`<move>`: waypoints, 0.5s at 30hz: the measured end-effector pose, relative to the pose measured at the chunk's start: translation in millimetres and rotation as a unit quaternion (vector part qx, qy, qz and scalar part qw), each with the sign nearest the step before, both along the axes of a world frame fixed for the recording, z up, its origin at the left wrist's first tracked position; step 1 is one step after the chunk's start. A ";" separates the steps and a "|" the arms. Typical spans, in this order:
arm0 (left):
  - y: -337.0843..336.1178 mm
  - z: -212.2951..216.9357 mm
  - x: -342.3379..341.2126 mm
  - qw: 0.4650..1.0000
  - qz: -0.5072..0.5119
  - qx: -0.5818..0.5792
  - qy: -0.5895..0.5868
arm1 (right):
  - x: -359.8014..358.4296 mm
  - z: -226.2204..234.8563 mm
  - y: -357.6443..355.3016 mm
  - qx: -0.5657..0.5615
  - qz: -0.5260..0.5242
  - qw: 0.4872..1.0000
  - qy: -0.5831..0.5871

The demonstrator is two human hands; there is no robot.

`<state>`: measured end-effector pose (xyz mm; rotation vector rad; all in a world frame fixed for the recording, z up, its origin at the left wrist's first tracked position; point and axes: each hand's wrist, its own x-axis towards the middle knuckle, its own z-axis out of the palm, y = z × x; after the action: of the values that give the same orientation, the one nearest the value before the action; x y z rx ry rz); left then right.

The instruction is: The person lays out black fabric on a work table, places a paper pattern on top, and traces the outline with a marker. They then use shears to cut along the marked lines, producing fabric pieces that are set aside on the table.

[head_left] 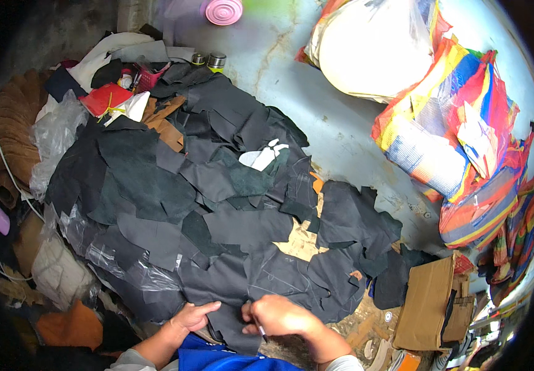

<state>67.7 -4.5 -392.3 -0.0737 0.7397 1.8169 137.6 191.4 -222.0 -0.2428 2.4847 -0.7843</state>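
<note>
My left hand (pixel 194 316) rests at the near edge of a pile of black leather (pixel 230 278), one finger stretched to the right over the sheet. Its remaining fingers are partly hidden. To its right, my right hand (pixel 279 315) is closed around a thin pen-like tool (pixel 262 332), whose lower end points down toward me. Between both hands, a black leather piece (pixel 233 331) hangs over the near edge toward my blue clothing (pixel 217 358). Pale thin lines (pixel 282 281) run over the leather just beyond my right hand.
A cardboard box (pixel 424 303) stands at the right. Striped woven bags (pixel 427 161) and a white bundle (pixel 375 49) hang or lean at the upper right. Clear plastic (pixel 155 275) and a white scrap (pixel 264 156) lie on the leather. Brown material (pixel 16 136) is heaped at left.
</note>
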 end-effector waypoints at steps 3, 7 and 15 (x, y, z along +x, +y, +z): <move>-0.6 3.6 -2.6 0.995 -0.032 -0.086 -0.022 | -62.9 -1.1 14.0 0.005 -0.182 0.949 0.256; 2.0 5.2 0.1 0.998 -0.002 -0.054 -0.020 | -174.8 -37.8 32.8 0.202 -0.125 0.767 0.596; 3.9 9.8 0.1 0.999 -0.008 -0.034 -0.033 | -197.3 -27.4 65.3 -0.178 -0.409 0.789 0.422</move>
<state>67.9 -0.6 -382.4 -0.1714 0.7536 1.7665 -59.7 256.7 -249.4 0.5448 3.2669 -1.8348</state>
